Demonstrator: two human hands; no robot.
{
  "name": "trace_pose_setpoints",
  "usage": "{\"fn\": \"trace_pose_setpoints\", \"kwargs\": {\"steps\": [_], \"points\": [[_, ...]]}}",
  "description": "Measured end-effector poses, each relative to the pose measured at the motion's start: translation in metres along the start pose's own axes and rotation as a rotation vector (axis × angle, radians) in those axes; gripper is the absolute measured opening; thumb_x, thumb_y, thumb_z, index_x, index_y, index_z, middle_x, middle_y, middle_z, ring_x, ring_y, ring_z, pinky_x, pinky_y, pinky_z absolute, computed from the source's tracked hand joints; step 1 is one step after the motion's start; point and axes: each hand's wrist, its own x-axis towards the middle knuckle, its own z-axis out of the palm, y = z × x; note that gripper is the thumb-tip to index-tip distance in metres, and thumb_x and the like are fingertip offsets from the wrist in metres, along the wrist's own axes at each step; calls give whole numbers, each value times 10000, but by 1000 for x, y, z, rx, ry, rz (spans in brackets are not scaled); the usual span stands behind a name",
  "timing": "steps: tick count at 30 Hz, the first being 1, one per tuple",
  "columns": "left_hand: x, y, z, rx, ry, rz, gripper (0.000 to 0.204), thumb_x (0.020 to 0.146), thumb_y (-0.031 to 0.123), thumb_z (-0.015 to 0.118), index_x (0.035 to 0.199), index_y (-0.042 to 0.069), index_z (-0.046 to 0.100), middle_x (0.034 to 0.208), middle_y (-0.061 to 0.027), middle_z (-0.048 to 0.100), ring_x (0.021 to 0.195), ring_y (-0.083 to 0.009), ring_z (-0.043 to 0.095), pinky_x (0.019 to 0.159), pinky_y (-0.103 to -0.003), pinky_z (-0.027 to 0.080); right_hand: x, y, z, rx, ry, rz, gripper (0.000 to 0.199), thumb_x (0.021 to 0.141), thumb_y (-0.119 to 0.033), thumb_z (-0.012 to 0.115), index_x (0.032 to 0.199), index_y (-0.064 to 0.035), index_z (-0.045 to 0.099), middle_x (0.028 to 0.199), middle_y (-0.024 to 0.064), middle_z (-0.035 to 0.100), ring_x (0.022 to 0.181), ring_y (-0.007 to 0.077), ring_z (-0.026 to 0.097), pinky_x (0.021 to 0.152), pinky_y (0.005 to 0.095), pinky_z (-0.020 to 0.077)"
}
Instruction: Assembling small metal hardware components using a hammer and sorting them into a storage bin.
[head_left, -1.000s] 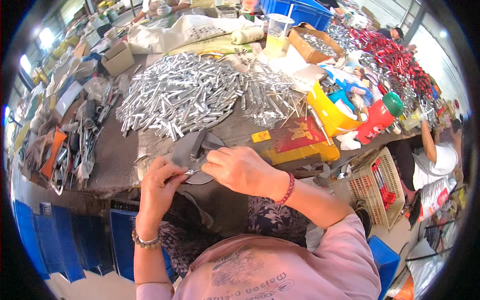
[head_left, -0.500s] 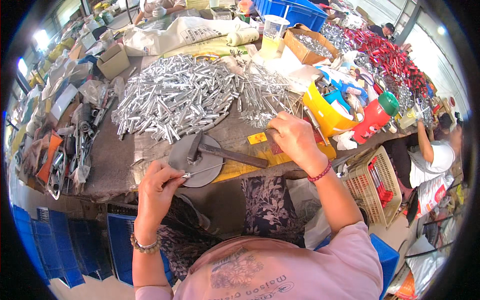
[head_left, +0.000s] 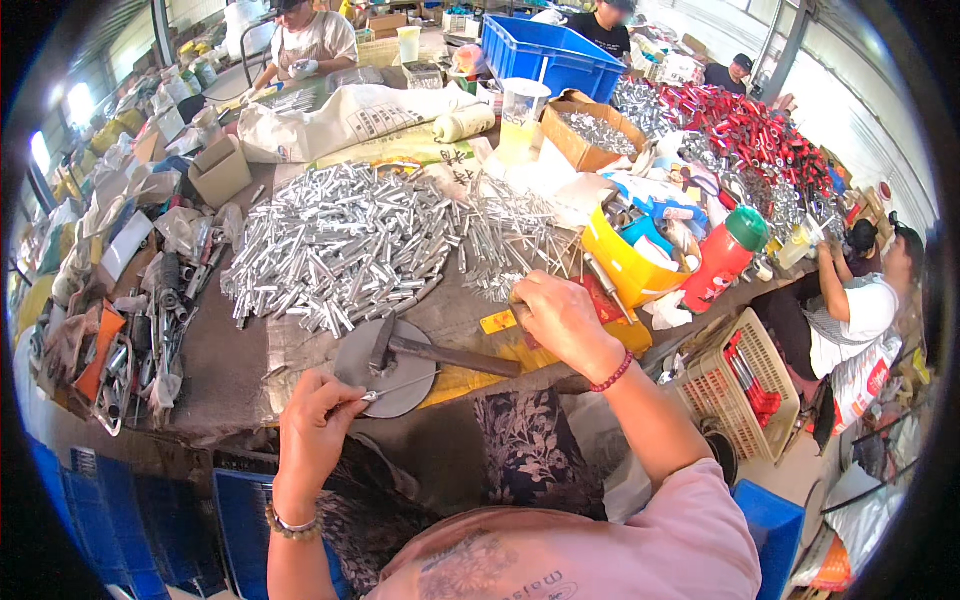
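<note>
My left hand pinches the small metal end of a thin metal rod. The rod reaches to the right over a round grey plate at the table's front edge. On that plate rests the head of a hammer, its handle pointing right. Fingers curled together, my right hand is beside a heap of small metal pieces and thin rods; whatever it holds is hidden. A large pile of silver metal tubes lies beyond the plate.
Right of the heaps stand a yellow container, a red bottle with a green cap and a carton of metal parts. Farther back is a blue crate. Tools and scraps crowd the left. Co-workers sit around.
The view has tilted up, showing more of the far side. My left hand keeps the rod over the plate; my right hand stays by the small pieces, fingers still curled.
</note>
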Motion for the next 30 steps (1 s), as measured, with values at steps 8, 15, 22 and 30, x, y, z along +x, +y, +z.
{"fn": "trace_pose_setpoints", "kwargs": {"steps": [8, 15, 22, 30], "points": [[0, 3, 1, -18, -11, -12, 149, 877, -4, 851, 1015, 35, 807, 932, -95, 667, 809, -262, 678, 725, -353, 526, -2, -6, -16, -30, -54, -159, 39, 867, -17, 696, 892, -37, 674, 920, 145, 650, 901, 399, 709, 801, 504, 585], [2, -5, 2, -12, -27, -12, 148, 887, 3, 849, 1024, 33, 804, 943, -97, 665, 832, -263, 693, 735, -355, 534, -3, 3, -23, 123, 11, 124, 89, 909, -67, 721, 993, -37, 730, 992, 160, 699, 951, 412, 719, 838, 500, 576], [0, -3, 1, -8, -14, -17, 157, 881, 3, 856, 1026, 37, 807, 942, -93, 666, 819, -260, 690, 728, -352, 531, -1, -6, -16, 212, -78, 126, 116, 911, -61, 724, 1022, -48, 755, 1008, 156, 703, 964, 411, 718, 857, 502, 576], [-1, -7, 3, -28, 3, -1, 154, 867, 7, 865, 1008, 31, 807, 943, -91, 685, 822, -265, 696, 741, -363, 544, 0, -11, -6, 125, -111, 11, 147, 882, 10, 694, 1017, -26, 737, 1042, 161, 701, 981, 419, 711, 876, 507, 575]]}}
